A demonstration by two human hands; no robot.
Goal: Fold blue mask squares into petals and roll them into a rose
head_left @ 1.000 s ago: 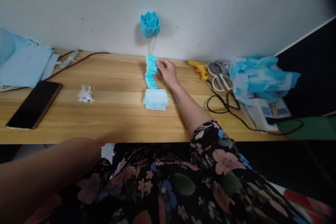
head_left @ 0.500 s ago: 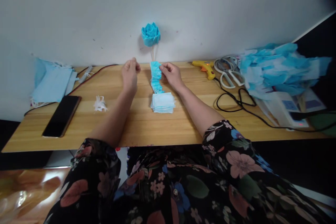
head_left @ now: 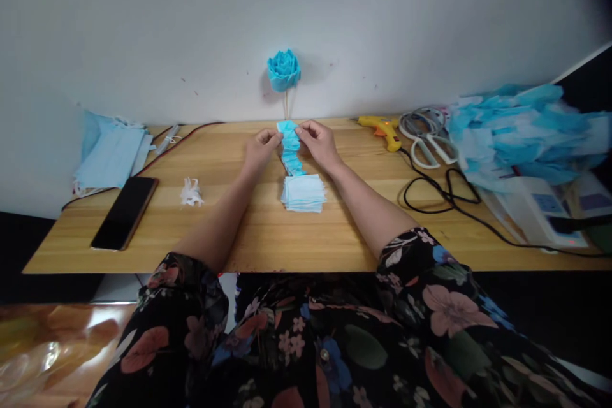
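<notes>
A pleated strip of blue mask fabric point(head_left: 291, 150) lies on the wooden table point(head_left: 268, 229), running away from me. My left hand point(head_left: 261, 148) pinches its far end from the left. My right hand point(head_left: 319, 142) pinches the same end from the right. Both hands are closed on the strip. A stack of cut pale blue squares point(head_left: 305, 193) sits just in front of the strip. Behind it, a finished blue fabric rose point(head_left: 284, 69) on a thin stick leans against the white wall.
A black phone point(head_left: 125, 212), a small white scrap point(head_left: 192, 192) and a pile of face masks point(head_left: 109, 154) lie to the left. On the right are a yellow glue gun point(head_left: 382, 130), scissors point(head_left: 427, 135), black cables point(head_left: 440, 191) and a heap of blue offcuts point(head_left: 521, 135).
My left hand came up from below the table edge and closed on the strip's far end. The right hand kept its hold. The view shifted slightly.
</notes>
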